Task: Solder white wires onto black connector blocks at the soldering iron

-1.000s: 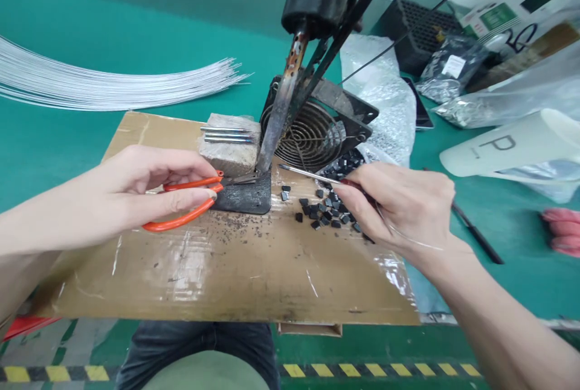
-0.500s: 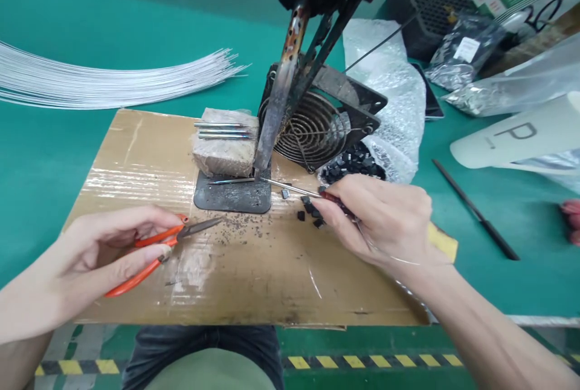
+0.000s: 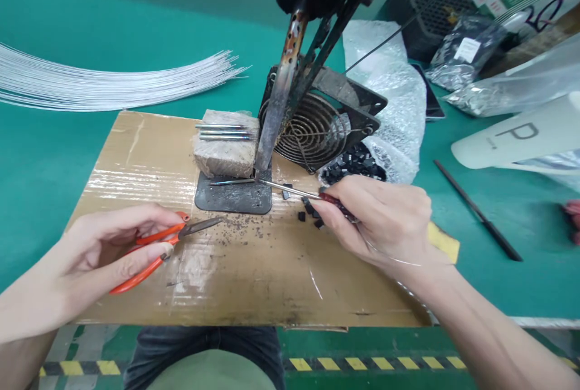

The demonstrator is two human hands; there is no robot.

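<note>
My left hand (image 3: 120, 248) holds orange-handled cutters (image 3: 149, 272), their dark blades pointing right over the cardboard (image 3: 254, 287). My right hand (image 3: 380, 221) grips a thin metal tool with a dark red handle (image 3: 335, 201); a fine clear strand hangs by the wrist. The tool's tip reaches the foot of a metal nozzle (image 3: 274, 112) hanging from above. Under the nozzle lies a dark metal plate (image 3: 233, 198) with a thin rod on it. Several metal rods rest on a wrapped block (image 3: 224, 157) behind the plate. Small black pieces (image 3: 309, 207) lie left of my right fingers.
Behind the nozzle leans a black fan (image 3: 312, 130), with a pile of black pieces (image 3: 356, 163) and bubble wrap (image 3: 394, 94) beside it. White wires (image 3: 113, 84) lie at the left. A dark stick (image 3: 480, 211) and white cup (image 3: 521, 133) are at the right.
The orange handles of the cutters have closed together slightly in my left hand. My right hand and its tool have hardly moved.
</note>
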